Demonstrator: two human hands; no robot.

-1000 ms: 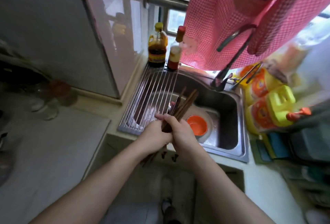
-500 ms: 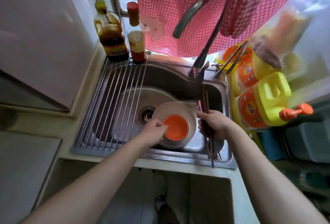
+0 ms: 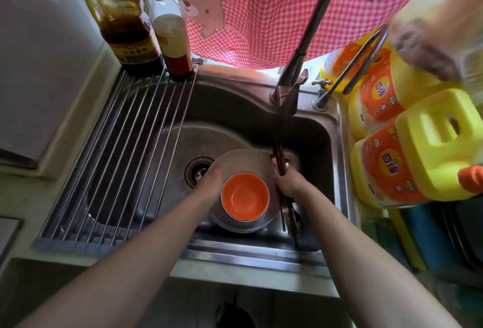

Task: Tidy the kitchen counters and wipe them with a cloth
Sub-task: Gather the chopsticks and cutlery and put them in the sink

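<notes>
Pale kitchen counter (image 3: pixel 23 197) frames one steel sink (image 3: pixel 338 150), and my feed looks almost straight down into it. By my count, one roll-up wire rack (image 3: pixel 125 160) lies across the sink's left side. One grey dish (image 3: pixel 243 161) sits in the basin toward its front edge, just right of the drain (image 3: pixel 199 171), with one orange bowl (image 3: pixel 245 197) nested inside it. At the sink's far left corner I count two bottles side by side, a dark sauce bottle (image 3: pixel 125 27) and a smaller bottle (image 3: pixel 173 45) with a red base. A third behind them is cut off by the top of the view. Two yellow detergent jugs (image 3: pixel 418 152) stand side by side along the sink's right edge. One tall faucet (image 3: pixel 290 84) rises from the far rim, and a pink checked cloth (image 3: pixel 261 19) hangs above it.

The left hand (image 3: pixel 213 184) is smeared by motion. Its fingers bend down at the dish's left rim, but I cannot tell whether they clasp it or only touch. The right hand (image 3: pixel 290 184) is closed around a bundle of dark chopsticks (image 3: pixel 280 157), held over the basin's right side just beside the dish. The bundle runs from the far wall toward the front edge. The sticks overlap, so I cannot count them, perhaps several pairs.
</notes>
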